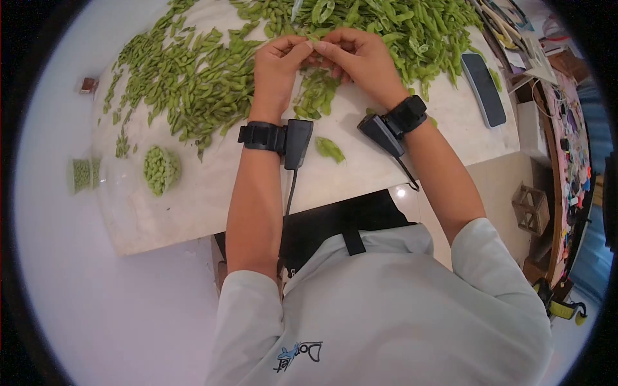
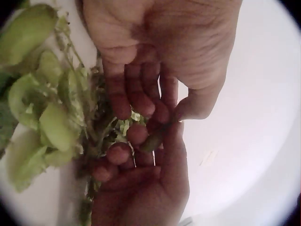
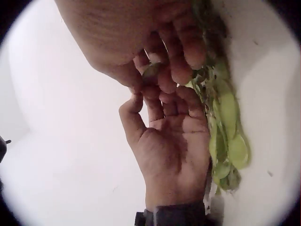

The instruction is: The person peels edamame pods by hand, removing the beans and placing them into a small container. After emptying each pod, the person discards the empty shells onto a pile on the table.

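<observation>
Both hands meet over the table's far part in the head view. A small green pod (image 1: pixel 313 40) lies between the fingertips; the left hand (image 1: pixel 278 67) and right hand (image 1: pixel 364 61) pinch it from either side, thumbs nearly touching. In the left wrist view the pod (image 2: pixel 151 141) shows dark green in the fingers of the lower hand (image 2: pixel 141 193), the upper hand (image 2: pixel 164 42) meeting it. The right wrist view shows the pod (image 3: pixel 151 71) partly hidden by fingers. Just below the hands lies a small heap of pods (image 1: pixel 315 95).
Many pods (image 1: pixel 212 83) spread over the left of the table (image 1: pixel 238 206), a denser pile (image 1: pixel 425 38) at the right. A tub of shelled beans (image 1: pixel 161 170) stands near the left edge, a phone (image 1: pixel 484 90) at the right. One flat pod (image 1: pixel 330 149) lies between the forearms.
</observation>
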A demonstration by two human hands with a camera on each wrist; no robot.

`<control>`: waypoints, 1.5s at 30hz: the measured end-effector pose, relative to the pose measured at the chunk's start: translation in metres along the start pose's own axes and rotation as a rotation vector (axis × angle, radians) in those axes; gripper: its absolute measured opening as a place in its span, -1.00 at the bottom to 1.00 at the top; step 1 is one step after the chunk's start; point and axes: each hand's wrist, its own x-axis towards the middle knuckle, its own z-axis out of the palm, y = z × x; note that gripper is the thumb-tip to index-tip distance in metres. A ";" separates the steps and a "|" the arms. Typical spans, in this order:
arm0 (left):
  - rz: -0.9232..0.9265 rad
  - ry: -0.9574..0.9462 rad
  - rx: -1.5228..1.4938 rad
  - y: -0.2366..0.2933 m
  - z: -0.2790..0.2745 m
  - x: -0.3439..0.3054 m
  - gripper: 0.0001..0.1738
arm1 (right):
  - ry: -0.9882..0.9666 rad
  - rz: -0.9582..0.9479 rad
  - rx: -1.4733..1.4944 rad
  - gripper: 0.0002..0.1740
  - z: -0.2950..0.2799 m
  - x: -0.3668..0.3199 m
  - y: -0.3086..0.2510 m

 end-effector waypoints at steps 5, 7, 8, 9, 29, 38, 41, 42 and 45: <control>-0.053 0.005 0.101 0.001 0.001 -0.001 -0.87 | -0.024 0.017 -0.026 -0.68 -0.001 -0.001 -0.003; -0.057 -0.003 0.122 0.001 0.002 -0.002 -0.86 | -0.030 0.003 -0.032 -0.67 -0.002 -0.001 -0.001; -0.060 -0.009 0.113 0.000 0.002 -0.003 -0.86 | -0.023 0.008 -0.028 -0.67 -0.002 -0.002 -0.001; -0.061 -0.014 0.104 0.001 0.001 -0.002 -0.86 | -0.018 0.011 -0.023 -0.67 -0.002 -0.002 0.000; -0.138 -0.103 0.222 0.010 0.004 -0.001 -0.81 | -0.101 0.118 0.084 -0.74 -0.008 0.001 0.003; -0.207 -0.183 0.180 0.014 -0.005 0.000 -0.80 | -0.215 0.132 0.113 -0.75 -0.015 0.000 -0.007; -0.246 -0.211 -0.007 0.009 -0.007 -0.001 -0.81 | -0.225 0.159 0.138 -0.76 -0.017 -0.002 -0.012; -0.253 -0.220 -0.053 0.008 -0.006 -0.001 -0.82 | -0.217 0.158 0.136 -0.77 -0.017 -0.002 -0.011; -0.210 -0.153 -0.032 0.010 0.001 -0.003 -0.77 | -0.107 0.091 0.064 -0.75 -0.012 0.000 -0.007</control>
